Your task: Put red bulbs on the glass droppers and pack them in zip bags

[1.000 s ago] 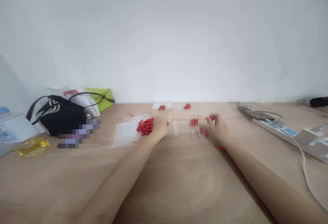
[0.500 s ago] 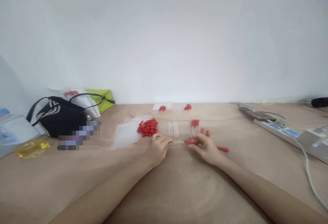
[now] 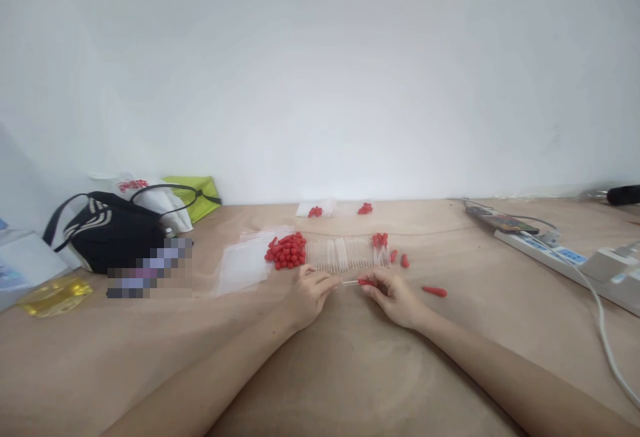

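Observation:
My left hand (image 3: 314, 295) pinches a thin glass dropper tube (image 3: 349, 283), which lies level and points right. In my right hand (image 3: 395, 295) is a red rubber dropper bulb (image 3: 367, 282), gripped between thumb and fingers. The tube's right end meets the bulb's left end; how far it goes in cannot be made out. Just behind both hands lies a row of clear glass tubes (image 3: 340, 254). A heap of red rubber bulbs (image 3: 286, 251) sits left of that row, and several red bulbs (image 3: 381, 239) rest at its right end.
Clear plastic bags (image 3: 245, 265) lie left of the heap. A lone red bulb (image 3: 435, 291) is right of my right hand. Further right are a power strip (image 3: 570, 260) with a white cable and a phone (image 3: 510, 223). A black bag (image 3: 120, 233) stands at left.
The red bulb in my right hand has moved left and met the end of the glass tube. My left hand keeps its pinch on the tube.

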Demonstrator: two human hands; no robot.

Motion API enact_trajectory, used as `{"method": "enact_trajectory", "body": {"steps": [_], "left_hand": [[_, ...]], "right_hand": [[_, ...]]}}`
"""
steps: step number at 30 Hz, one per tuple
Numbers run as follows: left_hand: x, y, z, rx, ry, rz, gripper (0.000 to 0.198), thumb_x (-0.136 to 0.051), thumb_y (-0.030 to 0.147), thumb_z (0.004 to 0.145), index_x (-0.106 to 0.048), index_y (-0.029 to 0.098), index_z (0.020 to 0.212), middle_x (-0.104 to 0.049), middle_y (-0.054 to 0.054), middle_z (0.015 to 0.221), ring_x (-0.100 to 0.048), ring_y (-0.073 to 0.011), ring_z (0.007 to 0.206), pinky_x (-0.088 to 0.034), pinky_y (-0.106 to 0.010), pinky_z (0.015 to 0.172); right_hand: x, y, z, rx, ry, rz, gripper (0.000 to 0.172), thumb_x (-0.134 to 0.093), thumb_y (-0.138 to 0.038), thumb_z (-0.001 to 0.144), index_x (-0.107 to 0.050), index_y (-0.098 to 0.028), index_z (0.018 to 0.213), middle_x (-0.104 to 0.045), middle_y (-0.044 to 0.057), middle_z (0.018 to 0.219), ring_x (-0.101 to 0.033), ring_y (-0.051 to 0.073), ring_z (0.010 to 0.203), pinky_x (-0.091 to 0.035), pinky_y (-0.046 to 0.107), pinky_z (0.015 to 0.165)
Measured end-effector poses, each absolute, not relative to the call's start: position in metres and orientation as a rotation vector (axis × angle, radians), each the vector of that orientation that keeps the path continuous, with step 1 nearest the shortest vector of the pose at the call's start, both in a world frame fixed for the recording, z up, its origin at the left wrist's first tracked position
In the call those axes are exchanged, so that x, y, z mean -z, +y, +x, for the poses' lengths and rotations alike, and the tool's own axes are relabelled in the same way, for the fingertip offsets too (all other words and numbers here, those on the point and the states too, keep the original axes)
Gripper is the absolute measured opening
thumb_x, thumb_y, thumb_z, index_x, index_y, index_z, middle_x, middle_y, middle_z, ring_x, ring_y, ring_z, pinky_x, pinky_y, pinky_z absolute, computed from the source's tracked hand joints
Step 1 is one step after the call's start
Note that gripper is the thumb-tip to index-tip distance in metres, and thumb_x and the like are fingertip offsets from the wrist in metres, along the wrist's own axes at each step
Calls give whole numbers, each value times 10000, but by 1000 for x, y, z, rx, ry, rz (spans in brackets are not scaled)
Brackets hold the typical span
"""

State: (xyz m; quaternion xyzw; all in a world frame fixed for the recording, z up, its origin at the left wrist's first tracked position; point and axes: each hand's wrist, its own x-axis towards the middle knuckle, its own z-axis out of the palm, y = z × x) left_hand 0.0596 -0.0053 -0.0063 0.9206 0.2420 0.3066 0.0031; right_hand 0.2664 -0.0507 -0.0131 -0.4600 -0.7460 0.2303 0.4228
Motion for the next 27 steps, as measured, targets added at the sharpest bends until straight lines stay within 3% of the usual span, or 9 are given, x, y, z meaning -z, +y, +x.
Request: {"method": "enact_trajectory", "body": {"steps": [4,16,27], "left_hand": [[6,-5,58,-927,719,2886,289,-343,110,852,-590,202,971,-660,-39,836,-567,-136,729,-305,-335,772],[9,-3,59,-890,670,2929,346,-327,76,814,-605,173,995,-657,-69,822,-568,-152,708,-327,-318,701],[9,-7,60,-947,632,2934,291,-358,104,814,-607,175,948,-650,-58,732,-570,-146,644,-343,-311,670]], "right_hand": [[12,-52,264,-560,-1860,-1178,75,-494,-240,770,-542,-185,754,-564,6,676,-497,127,602,-406,250,553],[15,-53,269,-449,-1911,-1084,123,-498,-272,785,-593,-197,767,-613,34,744,-560,152,693,-444,279,632],[13,-54,267,-235,-2067,-964,139,-459,-244,816,-587,-193,801,-600,41,715,-550,133,637,-444,254,578]]}}
